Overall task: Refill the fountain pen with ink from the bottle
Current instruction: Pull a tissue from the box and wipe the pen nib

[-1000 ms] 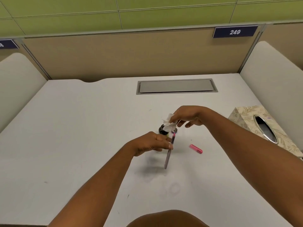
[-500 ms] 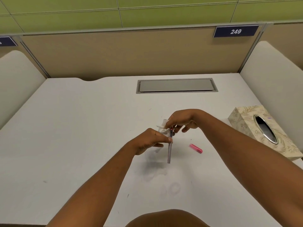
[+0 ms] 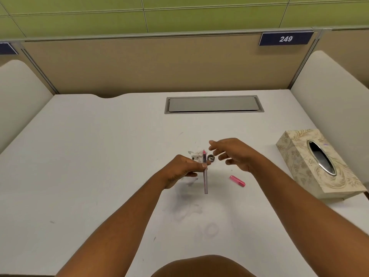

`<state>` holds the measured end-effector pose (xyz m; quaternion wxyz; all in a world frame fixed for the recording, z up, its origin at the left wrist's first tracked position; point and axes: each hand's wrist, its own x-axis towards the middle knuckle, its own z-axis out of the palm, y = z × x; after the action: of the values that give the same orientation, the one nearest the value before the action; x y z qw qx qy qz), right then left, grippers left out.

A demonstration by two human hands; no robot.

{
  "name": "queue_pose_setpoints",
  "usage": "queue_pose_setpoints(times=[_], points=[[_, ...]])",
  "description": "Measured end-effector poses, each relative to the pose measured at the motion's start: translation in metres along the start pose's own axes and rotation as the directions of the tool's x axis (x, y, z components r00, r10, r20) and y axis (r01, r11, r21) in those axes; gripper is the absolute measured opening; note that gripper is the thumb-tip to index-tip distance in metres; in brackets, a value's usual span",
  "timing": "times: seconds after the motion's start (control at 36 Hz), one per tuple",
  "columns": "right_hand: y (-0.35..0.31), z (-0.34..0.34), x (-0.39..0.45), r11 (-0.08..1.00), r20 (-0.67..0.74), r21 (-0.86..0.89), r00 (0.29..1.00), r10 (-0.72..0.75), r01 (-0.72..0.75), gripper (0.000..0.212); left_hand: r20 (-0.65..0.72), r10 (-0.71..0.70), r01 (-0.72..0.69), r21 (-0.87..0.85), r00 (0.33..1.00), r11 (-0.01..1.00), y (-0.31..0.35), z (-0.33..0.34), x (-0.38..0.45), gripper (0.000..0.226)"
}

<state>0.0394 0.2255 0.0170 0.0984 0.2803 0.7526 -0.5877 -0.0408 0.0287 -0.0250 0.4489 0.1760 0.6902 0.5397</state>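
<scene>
Pen held nib-up, ready for its pink cap

The pen stands nearly upright above the bench, pinched in the left hand; keep it vertical so no ink drips. The ink bottle and a crumpled tissue sit just beyond. The right hand hovers empty, fingers spread, with the pink cap lying near it.

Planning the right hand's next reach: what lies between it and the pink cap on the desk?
Nothing: head view shows bare desk between right hand and pink cap.

White desk: tissue box, pink cap, perhaps tissue.
</scene>
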Motion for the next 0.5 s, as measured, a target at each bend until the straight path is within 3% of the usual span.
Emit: queue_pose_setpoints(times=[0.14, 0.28, 0.39, 0.5], points=[[0.035, 0.024, -0.036, 0.989, -0.06, 0.092, 0.992, -0.111, 0.116, 0.018, -0.043, 0.038, -0.038, 0.014, 0.998, 0.999, 0.0, 0.0, 0.002, 0.032], [0.052, 0.038, -0.057, 0.985, -0.147, 0.097, 0.981, -0.129, 0.144, 0.015, -0.017, 0.053, -0.052, 0.013, 0.998, 0.999, 0.005, 0.014, 0.006, 0.024], [0.062, 0.044, -0.054, 0.991, -0.272, -0.042, 0.953, -0.133, 0.126, 0.021, -0.01, 0.06, -0.06, -0.005, 0.998, 0.998, 0.007, 0.026, 0.007, 0.011], [0.057, 0.048, -0.05, 0.987, -0.31, -0.118, 0.94, -0.141, 0.11, 0.019, -0.017, 0.065, -0.065, -0.02, 0.998, 0.998, 0.006, 0.026, 0.008, 0.01]])
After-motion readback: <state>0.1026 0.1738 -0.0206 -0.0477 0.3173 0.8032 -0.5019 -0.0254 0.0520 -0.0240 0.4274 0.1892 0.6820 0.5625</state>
